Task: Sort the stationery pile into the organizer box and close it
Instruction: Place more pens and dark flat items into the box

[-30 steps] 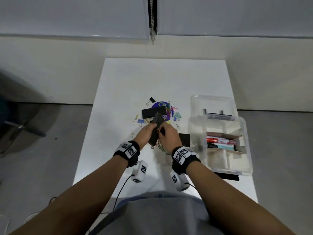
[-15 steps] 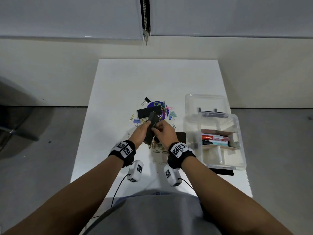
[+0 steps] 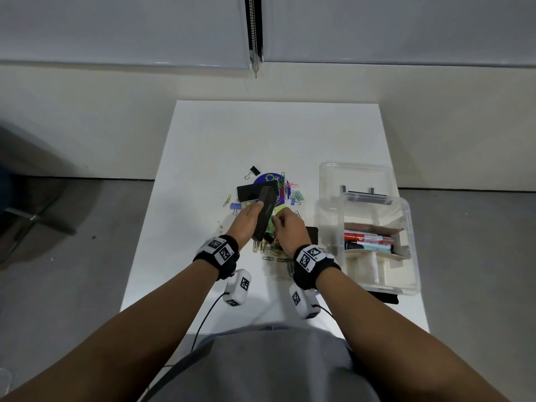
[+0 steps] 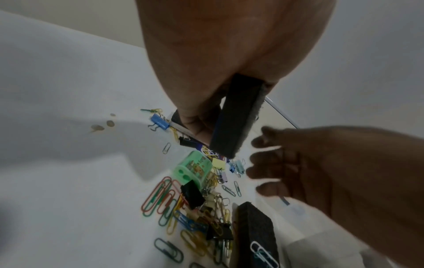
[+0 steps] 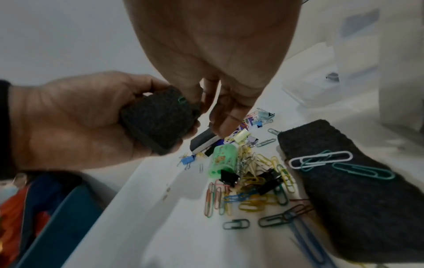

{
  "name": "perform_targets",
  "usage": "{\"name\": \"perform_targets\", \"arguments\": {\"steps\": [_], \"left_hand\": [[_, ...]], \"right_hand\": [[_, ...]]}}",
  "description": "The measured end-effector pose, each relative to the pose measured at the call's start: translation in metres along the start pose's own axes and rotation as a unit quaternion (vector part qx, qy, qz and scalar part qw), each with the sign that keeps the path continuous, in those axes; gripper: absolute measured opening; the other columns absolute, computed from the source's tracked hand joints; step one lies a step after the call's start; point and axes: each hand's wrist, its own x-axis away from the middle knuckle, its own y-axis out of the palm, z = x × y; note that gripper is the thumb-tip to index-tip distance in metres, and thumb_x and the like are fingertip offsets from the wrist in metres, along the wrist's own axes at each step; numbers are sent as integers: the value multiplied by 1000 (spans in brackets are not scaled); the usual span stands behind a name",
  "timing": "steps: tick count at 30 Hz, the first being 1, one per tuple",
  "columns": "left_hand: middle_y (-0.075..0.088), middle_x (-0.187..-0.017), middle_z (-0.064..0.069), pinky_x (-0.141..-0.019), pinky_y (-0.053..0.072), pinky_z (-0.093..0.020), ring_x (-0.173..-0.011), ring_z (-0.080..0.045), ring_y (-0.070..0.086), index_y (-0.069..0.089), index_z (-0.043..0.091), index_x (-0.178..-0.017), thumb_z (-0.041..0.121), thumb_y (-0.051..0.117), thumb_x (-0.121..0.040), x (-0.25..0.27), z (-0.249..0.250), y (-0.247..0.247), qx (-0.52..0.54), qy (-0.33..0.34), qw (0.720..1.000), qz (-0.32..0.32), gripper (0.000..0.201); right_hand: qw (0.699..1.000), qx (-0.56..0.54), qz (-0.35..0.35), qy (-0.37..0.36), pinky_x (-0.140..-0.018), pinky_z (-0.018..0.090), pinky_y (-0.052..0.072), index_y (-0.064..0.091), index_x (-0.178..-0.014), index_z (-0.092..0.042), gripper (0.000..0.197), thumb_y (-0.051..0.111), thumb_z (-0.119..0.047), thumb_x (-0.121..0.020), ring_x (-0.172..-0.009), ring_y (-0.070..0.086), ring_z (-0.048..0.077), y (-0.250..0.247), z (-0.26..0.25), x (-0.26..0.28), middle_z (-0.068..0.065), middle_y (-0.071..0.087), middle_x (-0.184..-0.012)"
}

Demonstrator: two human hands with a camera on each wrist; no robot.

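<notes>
On the white desk [image 3: 203,146], the left hand [image 3: 246,219] gripped a dark felt eraser [image 3: 265,213] lifted above the stationery pile [image 3: 269,195] near the desk's centre. At its three o'clock the right hand [image 3: 288,230] hovered with fingers loosely curled; whether it pinched anything could not be told. Farther toward three o'clock stood the clear organizer box [image 3: 409,227], lid open, markers [image 3: 367,237] inside.

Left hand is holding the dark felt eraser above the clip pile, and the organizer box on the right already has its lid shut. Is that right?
Not quite. The left hand does hold the dark felt eraser above the clip pile, but the organizer box is open, its lid tipped back behind it. The head view shows markers lying exposed inside.
</notes>
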Motion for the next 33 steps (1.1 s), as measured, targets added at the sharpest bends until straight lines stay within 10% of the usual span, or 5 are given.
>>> {"name": "perform_targets", "arguments": {"steps": [9, 15, 18, 22, 33], "left_hand": [[63, -120, -7, -102, 45, -39, -113, -22, 59, 58, 20, -124, 41, 38, -100, 4, -5, 7, -106, 62, 991, -56, 38], [62, -114, -9, -89, 46, -36, -105, -24, 60, 54, 16, -127, 34, 47, -99, -1, 17, 12, -163, 137, 977, -6, 34], [59, -114, -1, -90, 48, -29, -105, -14, 58, 53, 26, -126, 39, 69, -85, -4, 21, 17, -194, 163, 967, -26, 46], [57, -117, 4, -94, 48, -31, -108, -12, 54, 56, 24, -119, 31, 81, -74, 1, 34, 44, -258, 265, 927, -55, 51], [56, -122, -14, -92, 48, -37, -110, -27, 59, 39, 16, -137, 38, 58, -93, -20, 67, 148, -333, 249, 909, -31, 53]], "right_hand": [[990, -110, 17, 87, -71, 42, 56, 61, -65, -9, 20, 58, -19, -82, -66, 62, 28, -10, 2, -8, 14, 67, -69], [986, 85, -123, 74, -72, 29, 44, 58, -94, -5, 14, 55, -19, -91, -95, 63, 32, -23, 9, -1, 15, 63, -91], [995, -15, -65, 73, -84, 34, 49, 44, -131, -8, 36, 46, -22, -98, -99, 64, 33, -54, 15, -1, 17, 63, -108], [963, -244, 11, 117, -59, 38, 57, 49, -117, -6, 38, 43, -40, -100, -75, 70, 33, -114, 20, -8, 18, 64, -102], [987, 39, 157, -2, -71, 28, 45, 54, -111, -19, 21, 58, -12, -91, -83, 60, 21, -249, 83, 10, 2, 63, -95]]}}
